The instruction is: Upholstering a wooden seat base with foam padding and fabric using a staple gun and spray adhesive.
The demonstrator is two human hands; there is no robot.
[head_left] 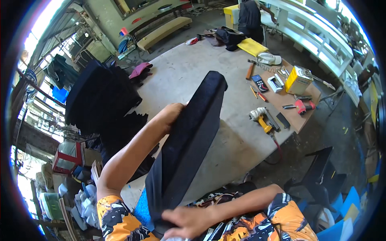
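A long, narrow piece covered in black fabric (193, 132) stands tilted in front of me, its lower end near my body and its far end over the table. My left hand (173, 114) is closed on its left edge, about midway up; some fingertips are hidden behind it. At the lower end, my right hand (189, 221) touches the black fabric with its fingers apart, slightly blurred. Loose fabric folds hang along the lower left side. Whatever frame lies under the cover is hidden.
The large pale table (169, 68) carries a stack of black upholstered pieces (102, 96) at left. On its right lie a yellow nail gun (263, 122), a red air tool (304, 106), a hammer (250, 70), a phone-like device (259, 83) and a yellow box (298, 80). A person (251, 20) stands beyond.
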